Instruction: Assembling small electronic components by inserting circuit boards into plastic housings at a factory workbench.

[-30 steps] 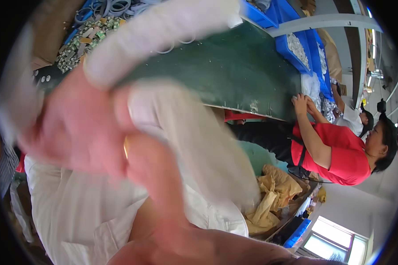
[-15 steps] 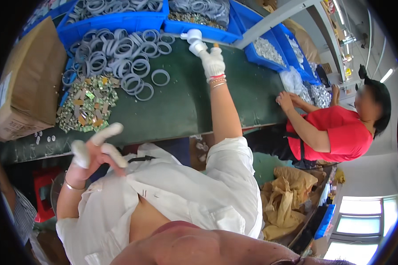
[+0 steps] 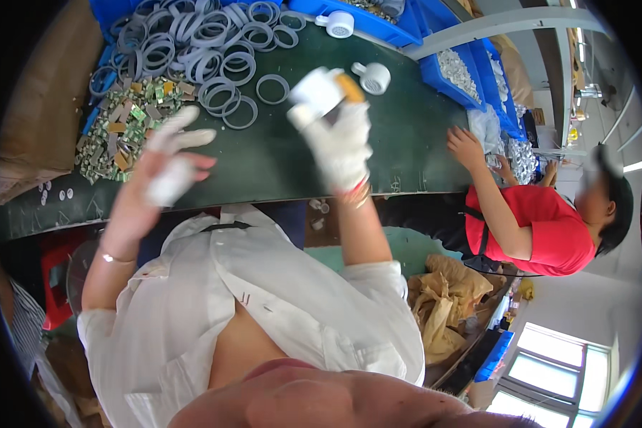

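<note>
My right hand (image 3: pixel 339 146), in a white glove, is above the green worktable (image 3: pixel 399 153), closed around a motion-blurred white plastic piece (image 3: pixel 316 93). An orange-brown patch (image 3: pixel 350 88) shows at its fingertips; I cannot make out what it is. Two white round plastic housings with short side stubs sit beyond it: one housing (image 3: pixel 373 78) on the tabletop, another (image 3: pixel 339 24) by the blue bins. My left hand (image 3: pixel 171 160), with white covers on some digits, hovers over the table's near edge. Its fingers are spread and hold nothing. It is nearest the pile of small green circuit boards (image 3: pixel 125 128).
Grey rings (image 3: pixel 214 64) are heaped behind the boards. A cardboard box (image 3: pixel 36 107) stands at the left. Blue bins (image 3: pixel 442 71) of small parts line the back. At the right, a person in a red shirt (image 3: pixel 528 228) works at the same table.
My right hand has drawn back toward me with the white piece. A housing now shows on the tabletop beside it. My left hand has risen toward the table, and the view has shifted.
</note>
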Demonstrator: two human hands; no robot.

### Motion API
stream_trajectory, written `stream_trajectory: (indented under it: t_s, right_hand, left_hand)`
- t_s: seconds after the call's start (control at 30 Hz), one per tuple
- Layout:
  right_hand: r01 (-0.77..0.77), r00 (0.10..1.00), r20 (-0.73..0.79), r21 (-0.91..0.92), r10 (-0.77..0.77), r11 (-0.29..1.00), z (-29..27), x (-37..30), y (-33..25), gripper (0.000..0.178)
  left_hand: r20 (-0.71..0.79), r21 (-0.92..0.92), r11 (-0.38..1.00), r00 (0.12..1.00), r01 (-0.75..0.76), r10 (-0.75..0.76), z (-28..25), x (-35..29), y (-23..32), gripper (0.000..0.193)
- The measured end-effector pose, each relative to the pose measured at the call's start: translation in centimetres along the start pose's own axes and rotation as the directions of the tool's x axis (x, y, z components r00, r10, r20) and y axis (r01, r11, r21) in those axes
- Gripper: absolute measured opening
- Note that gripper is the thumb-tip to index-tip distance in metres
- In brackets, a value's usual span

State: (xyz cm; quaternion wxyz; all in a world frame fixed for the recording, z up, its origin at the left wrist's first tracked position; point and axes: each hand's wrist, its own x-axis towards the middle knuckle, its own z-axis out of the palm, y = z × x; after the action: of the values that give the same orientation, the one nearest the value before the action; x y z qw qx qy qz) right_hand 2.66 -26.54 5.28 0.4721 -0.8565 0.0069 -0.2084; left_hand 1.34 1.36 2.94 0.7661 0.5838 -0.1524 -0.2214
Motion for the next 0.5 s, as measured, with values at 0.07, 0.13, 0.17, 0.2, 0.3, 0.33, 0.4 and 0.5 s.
stream_trajectory:
  t_s: [0.07, 0.13, 0.17, 0.2, 0.3, 0.33, 0.4, 0.5]
  right_hand:
    - [0.204, 0.973, 0.167, -0.281, -0.162, 0.938, 1.8, -3.7, -1.7, 0.046]
    - [0.272, 0.950, 0.230, -0.277, -0.212, 0.922, 3.9, -6.8, -2.1, 0.054]
    - [0.259, 0.935, 0.305, -0.240, -0.181, 0.936, 4.6, -7.8, -2.5, 0.056]
    - [0.355, 0.889, 0.362, -0.161, -0.280, 0.921, 4.5, -7.8, -2.2, 0.058]
    - [0.123, 0.915, 0.386, 0.017, -0.120, 0.992, 3.4, -5.1, -0.8, 0.047]
    - [0.140, 0.942, 0.312, -0.032, -0.124, 0.990, 3.5, -3.5, 0.0, 0.034]
    - [0.349, 0.937, 0.167, -0.353, -0.308, 0.868, 3.9, -1.3, 3.8, 0.020]
    - [0.417, 0.908, 0.289, -0.539, -0.305, 0.732, 4.9, 0.8, 5.4, 0.016]
  left_hand:
    - [0.071, 0.029, 1.000, 0.997, 0.002, -0.004, 2.3, 0.5, -2.4, 0.089]
    - [0.105, 0.099, 0.994, 0.993, 0.045, -0.055, 3.7, 0.7, -3.0, 0.091]
    - [0.092, 0.147, 0.984, 0.989, 0.102, -0.116, 3.9, 0.7, -3.2, 0.089]
    - [-0.036, 0.092, 0.992, 0.995, -0.085, 0.089, 4.3, 1.3, -4.4, 0.080]
    - [-0.175, -0.127, 0.981, 0.971, 0.144, -0.165, 2.5, 1.1, -3.3, 0.058]
    - [-0.184, -0.147, 0.977, 0.966, 0.155, -0.181, 2.1, 0.5, -3.3, 0.058]
    - [-0.172, -0.173, 0.970, 0.965, 0.170, -0.200, 2.0, -0.1, -2.8, 0.056]
    - [-0.126, -0.064, 0.979, 0.972, 0.194, -0.200, 1.3, -0.5, -2.6, 0.053]
